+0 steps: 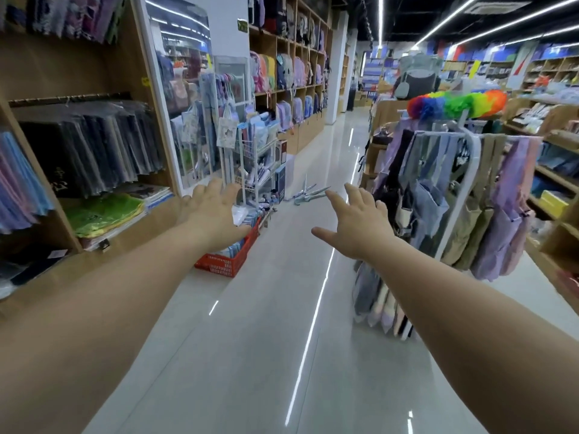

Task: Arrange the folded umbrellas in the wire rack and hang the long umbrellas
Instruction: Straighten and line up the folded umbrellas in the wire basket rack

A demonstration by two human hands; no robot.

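Note:
Both my arms stretch forward down a shop aisle. My left hand [216, 211] is spread flat with straight fingers and holds nothing. My right hand [357, 223] is also spread and empty. Ahead on the left stands a white wire rack [255, 170] with several folded umbrellas in its baskets. Long pale umbrellas [308, 194] lie on the floor beyond my hands, just right of the rack. Both hands are well short of the rack and the umbrellas.
A red plastic basket [230, 258] with packaged goods sits on the floor under my left hand. Wooden shelving [78, 151] lines the left side. A white garment rail [466, 189] with hanging bags stands on the right. The glossy floor [266, 339] runs between them.

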